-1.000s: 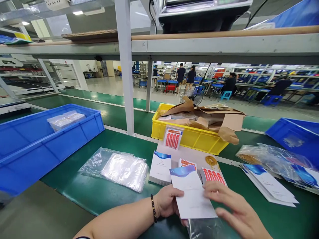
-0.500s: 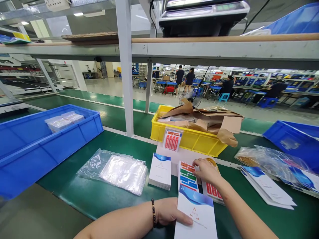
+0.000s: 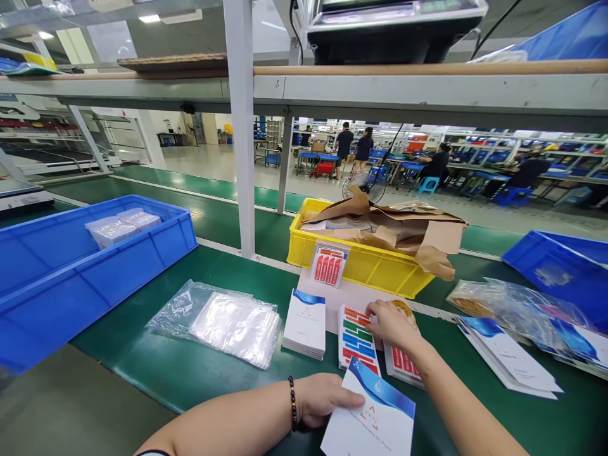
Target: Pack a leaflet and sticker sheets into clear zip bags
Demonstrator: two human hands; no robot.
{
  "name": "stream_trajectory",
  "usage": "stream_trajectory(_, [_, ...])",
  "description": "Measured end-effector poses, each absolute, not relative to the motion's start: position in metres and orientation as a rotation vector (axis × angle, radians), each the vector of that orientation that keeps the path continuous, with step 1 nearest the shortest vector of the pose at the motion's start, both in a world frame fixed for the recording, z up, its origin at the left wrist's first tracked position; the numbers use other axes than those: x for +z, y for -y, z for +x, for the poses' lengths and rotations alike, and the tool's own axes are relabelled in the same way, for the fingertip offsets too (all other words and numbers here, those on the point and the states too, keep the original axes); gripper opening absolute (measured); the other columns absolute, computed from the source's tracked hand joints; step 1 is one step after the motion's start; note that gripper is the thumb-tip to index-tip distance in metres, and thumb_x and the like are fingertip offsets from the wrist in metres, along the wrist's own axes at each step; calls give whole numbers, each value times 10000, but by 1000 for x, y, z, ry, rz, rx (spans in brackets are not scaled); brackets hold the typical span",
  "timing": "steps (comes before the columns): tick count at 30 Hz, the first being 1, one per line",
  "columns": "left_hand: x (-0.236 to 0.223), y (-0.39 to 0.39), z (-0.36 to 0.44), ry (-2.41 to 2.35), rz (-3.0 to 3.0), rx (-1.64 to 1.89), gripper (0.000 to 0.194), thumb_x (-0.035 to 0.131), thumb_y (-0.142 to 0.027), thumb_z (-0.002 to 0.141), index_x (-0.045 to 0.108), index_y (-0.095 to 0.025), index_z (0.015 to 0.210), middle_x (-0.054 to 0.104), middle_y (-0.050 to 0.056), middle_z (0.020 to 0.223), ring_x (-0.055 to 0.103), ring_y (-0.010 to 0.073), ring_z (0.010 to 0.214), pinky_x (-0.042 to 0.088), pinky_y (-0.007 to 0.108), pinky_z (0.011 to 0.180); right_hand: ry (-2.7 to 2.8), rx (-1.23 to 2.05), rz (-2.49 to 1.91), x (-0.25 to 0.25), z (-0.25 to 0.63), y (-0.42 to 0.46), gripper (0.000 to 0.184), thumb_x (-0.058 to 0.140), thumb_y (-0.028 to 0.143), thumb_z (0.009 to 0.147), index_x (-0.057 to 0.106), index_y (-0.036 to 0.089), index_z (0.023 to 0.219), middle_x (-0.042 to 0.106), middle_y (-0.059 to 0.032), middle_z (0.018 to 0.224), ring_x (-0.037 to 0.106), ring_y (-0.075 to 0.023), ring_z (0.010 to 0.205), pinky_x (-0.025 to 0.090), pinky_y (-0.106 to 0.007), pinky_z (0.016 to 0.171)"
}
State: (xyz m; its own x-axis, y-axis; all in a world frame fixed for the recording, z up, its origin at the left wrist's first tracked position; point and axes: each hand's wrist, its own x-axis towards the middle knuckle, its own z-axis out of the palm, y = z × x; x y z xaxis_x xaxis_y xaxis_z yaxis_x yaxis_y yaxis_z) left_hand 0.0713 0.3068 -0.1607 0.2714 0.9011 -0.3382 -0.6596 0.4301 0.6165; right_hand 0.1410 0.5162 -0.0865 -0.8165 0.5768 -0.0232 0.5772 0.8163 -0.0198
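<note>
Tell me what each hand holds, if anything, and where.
Left hand: the booklet, by its left edge, thumb on top. Right hand: fingertips at multicolored sheets, upper right edge; grip unclear.

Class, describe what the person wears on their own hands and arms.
The left hand and right hand wear no gloves; both forearms are bare. On the left wrist is a bracelet of small dark beads, some gold-coloured; none shows on the right.

Behind our green desk (image 3: pixel 137 354), we see a shiny floor (image 3: pixel 204 163), blue stools (image 3: pixel 429 185) and bright lights (image 3: pixel 150 19) up high.
</note>
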Motion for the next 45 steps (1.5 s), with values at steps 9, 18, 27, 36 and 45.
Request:
stream_trajectory(9, [-155,-308,72,-858,352,1070,292,717,-218,532,656,-75,779,649,83,755,590,150,649,399,369,803,-2978,-83,1059,-88,139,-515,133,595,264,598,567,166,683,582,-85,729,500,-259,797,306,-333,666])
stream_trajectory(18, [-154,-311,67,-735,296,1165,259,631,-183,635,639,-67,866,661,106,797,614,190,737,353,409,883,-3140,-902,1344,-72,185,-522,288,408,408,786,577,178,828,612,-45,739,552,-164,670,401,-270,598])
stream_trajectory(27, [-139,-313,68,-548,261,1291,544,430,-523,782,553,-90,1086,616,135,1038,571,223,968,324,408,951,-2454,-2082,1281,-91,214,-463,378,625,499,641,587,131,722,447,41,452,312,-42,369,196,-190,380])
stream_trajectory(36, [-139,-307,69,-821,310,1300,411,684,-235,652,585,-69,1015,627,164,1003,617,243,866,403,435,879,-2986,-1293,1314,-106,218,-459,342,461,468,760,631,171,774,628,-35,686,548,-161,604,413,-260,544])
stream_trajectory(45, [-132,-306,68,-599,188,1219,467,553,-371,761,535,-35,1086,586,186,1084,586,259,955,398,406,896,-3238,-109,1065,-111,240,-486,344,566,385,688,554,199,976,562,-84,1032,496,-254,944,403,-369,745])
